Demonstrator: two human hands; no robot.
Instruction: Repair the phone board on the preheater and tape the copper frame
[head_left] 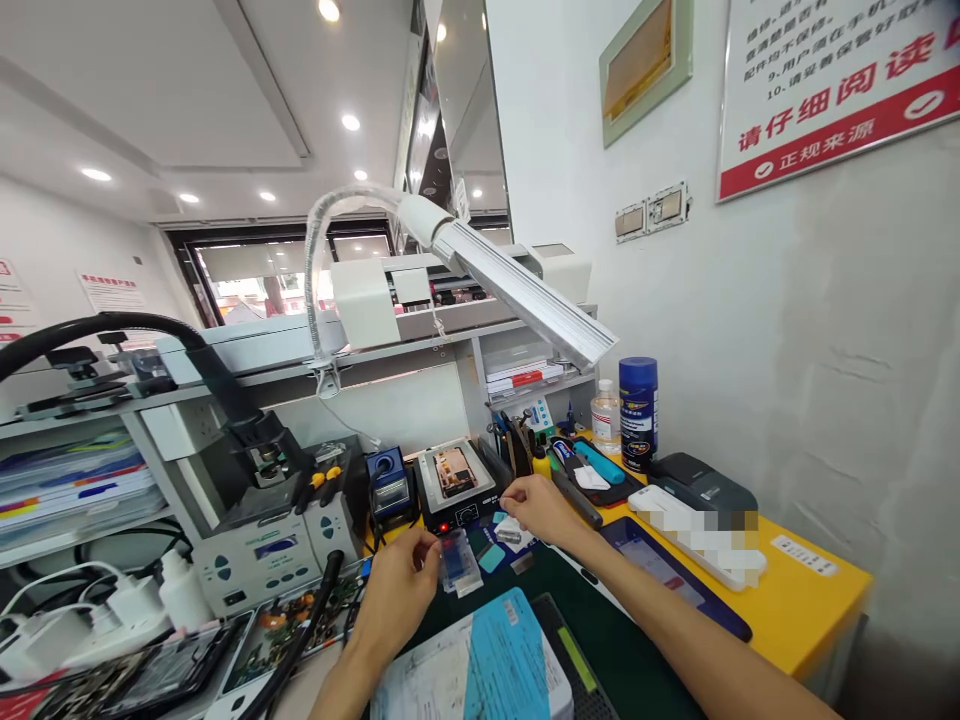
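My left hand (401, 590) is raised over the work mat, its fingers curled together just left of a clear plastic sleeve (459, 562). What those fingers hold, if anything, is hidden. My right hand (544, 512) pinches above a small white packet (513, 535), near the front right corner of a heating plate (480, 497); nothing in the pinch can be made out. On that plate lies a phone-sized panel (453, 472) with a lit or reflective face. A small light blue piece (491, 558) sits between the hands. Closer to me is a blue and white box (499, 665).
A white lamp (525, 290) arches overhead. Left stand a grey soldering station (274, 550) and a tray of parts (289, 620). Right are a tablet (675, 580), a white power strip (697, 535), a blue spray can (637, 415) and a clear bottle (605, 420).
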